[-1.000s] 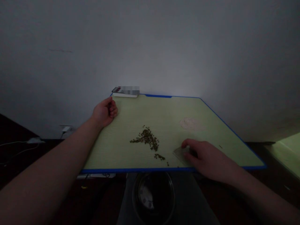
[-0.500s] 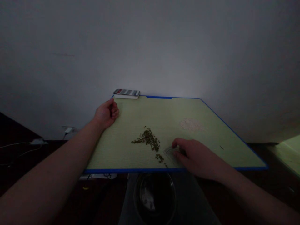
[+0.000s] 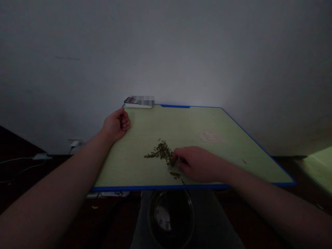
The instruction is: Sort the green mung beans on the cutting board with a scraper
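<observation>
On a pale green table (image 3: 145, 176), small olive-green beans (image 3: 162, 150), which look like mung beans, lie in a loose spread. My right hand (image 3: 195, 163) is at the right side of the beans, its fingers pinching a clear, thin plastic piece (image 3: 174, 169); the exact kind of piece is hard to make out. Some beans show under and below that piece. My left hand (image 3: 117, 125) rests at the table's left edge, fingers curled in with nothing visible in them. Below the front edge, a dark, shiny round bowl (image 3: 172, 218) sits at my lap.
A flat patch of pale grains (image 3: 210, 136) lies to the right of the beans. A white box with a phone-like slab (image 3: 138, 102) on top stands at the back left corner. A small dark sliver (image 3: 244, 161) lies at right. Blue trim (image 3: 116, 188) edges the table.
My right hand has moved left with the clear plastic piece, from beside the beans onto their lower right part. My left hand has stayed nearly still.
</observation>
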A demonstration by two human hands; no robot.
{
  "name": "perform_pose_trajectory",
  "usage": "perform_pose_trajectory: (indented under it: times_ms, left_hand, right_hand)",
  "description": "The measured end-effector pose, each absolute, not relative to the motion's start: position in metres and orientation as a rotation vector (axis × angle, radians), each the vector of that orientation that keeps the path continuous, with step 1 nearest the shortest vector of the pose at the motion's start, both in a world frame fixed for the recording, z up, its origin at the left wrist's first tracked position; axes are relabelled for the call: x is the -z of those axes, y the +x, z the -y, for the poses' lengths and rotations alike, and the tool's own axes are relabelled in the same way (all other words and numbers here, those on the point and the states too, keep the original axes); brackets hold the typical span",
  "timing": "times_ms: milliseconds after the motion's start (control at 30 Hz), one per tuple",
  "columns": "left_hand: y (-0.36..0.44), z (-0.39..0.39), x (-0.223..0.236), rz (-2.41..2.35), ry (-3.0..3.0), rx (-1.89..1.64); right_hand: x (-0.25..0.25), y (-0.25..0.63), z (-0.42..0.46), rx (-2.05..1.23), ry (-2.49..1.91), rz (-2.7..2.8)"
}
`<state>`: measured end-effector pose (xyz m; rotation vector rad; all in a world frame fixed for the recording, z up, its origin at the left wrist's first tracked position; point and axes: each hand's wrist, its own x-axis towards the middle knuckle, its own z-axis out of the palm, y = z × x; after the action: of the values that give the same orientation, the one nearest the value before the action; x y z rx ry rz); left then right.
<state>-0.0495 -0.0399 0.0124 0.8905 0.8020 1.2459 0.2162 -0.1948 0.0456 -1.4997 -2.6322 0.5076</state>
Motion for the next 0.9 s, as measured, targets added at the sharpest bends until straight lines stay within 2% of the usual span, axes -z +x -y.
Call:
perform_pose_trajectory:
  times_ms: [600, 900]
  left_hand:
    - [-0.049, 0.039, -0.012, -0.79, 0.883, -1.257]
    - [-0.05, 0.038, -0.011, -0.797, 0.893, -1.253]
  right_hand:
    - [-0.055, 0.221, 0.224, -0.841, -1.422, 2.656]
    - [-0.048, 0.205, 0.211, -0.325, -1.36, 2.645]
